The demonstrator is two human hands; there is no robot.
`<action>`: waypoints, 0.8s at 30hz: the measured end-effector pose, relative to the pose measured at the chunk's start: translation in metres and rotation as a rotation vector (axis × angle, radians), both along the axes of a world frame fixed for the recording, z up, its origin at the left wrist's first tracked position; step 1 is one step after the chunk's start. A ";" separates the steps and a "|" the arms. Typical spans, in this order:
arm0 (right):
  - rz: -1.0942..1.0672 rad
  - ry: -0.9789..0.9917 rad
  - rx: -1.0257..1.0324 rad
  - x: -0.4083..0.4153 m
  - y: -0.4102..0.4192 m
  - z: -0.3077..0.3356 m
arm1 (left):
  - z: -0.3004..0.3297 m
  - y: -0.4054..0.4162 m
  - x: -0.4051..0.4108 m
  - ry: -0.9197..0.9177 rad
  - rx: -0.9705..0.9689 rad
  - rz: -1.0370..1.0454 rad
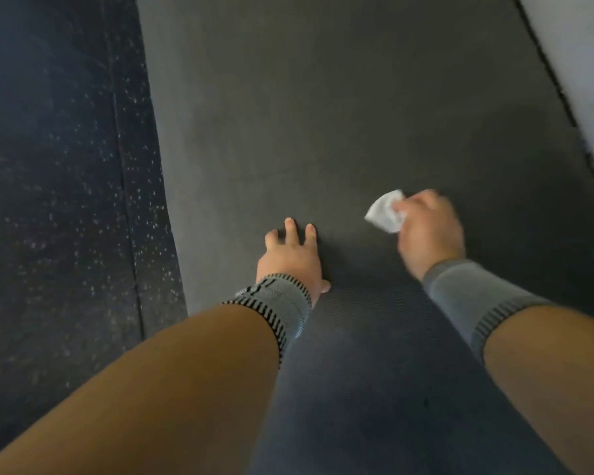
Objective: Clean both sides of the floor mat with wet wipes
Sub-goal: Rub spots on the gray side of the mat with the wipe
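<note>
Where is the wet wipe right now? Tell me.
Right of centre in the head view, the wet wipe is bunched in the right hand over the floor mat.

One head-worn wide-angle view looks steeply down, close over both forearms, onto the floor mat [323, 132].

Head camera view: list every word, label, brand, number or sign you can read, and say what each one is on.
None can be read anywhere in this view.
The floor mat is plain dark grey, with no print showing.
The wet wipe in the right hand is plain white and blurred.
The left wristband has black stripes and a small dark mark, too blurred to read as text.
The right wristband shows only stripes.
</note>
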State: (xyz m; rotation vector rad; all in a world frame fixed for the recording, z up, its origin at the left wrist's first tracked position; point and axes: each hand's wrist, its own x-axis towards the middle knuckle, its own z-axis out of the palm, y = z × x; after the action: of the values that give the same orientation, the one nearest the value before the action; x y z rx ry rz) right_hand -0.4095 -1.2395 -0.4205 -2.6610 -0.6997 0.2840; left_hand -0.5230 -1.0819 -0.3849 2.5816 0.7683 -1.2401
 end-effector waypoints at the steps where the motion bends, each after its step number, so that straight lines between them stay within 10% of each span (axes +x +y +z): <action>1: -0.166 0.019 -0.030 0.008 -0.003 0.000 | 0.000 0.000 0.001 0.007 0.007 -0.033; 9: 0.079 0.136 -0.087 -0.100 0.022 0.016 | 0.003 0.010 0.010 0.028 0.041 -0.344; 14: -0.655 0.002 -0.207 -0.059 -0.011 0.015 | 0.023 0.019 0.032 0.086 0.036 -0.723; 17: -0.474 0.115 -0.062 -0.131 0.010 0.018 | 0.015 0.022 0.036 -0.194 0.009 -0.924; 20: -0.123 0.323 -0.088 -0.192 0.023 0.024 | 0.007 0.021 0.051 -0.069 -0.129 -0.951; 24: -0.749 0.111 -0.206 -0.136 -0.032 0.027 | 0.010 0.013 0.056 0.018 -0.048 -1.021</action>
State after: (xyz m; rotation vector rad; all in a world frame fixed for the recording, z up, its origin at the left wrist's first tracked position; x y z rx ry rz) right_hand -0.5457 -1.2717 -0.3935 -2.8424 0.3940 0.2946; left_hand -0.4667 -1.0690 -0.3752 2.9645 -0.7006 -1.4185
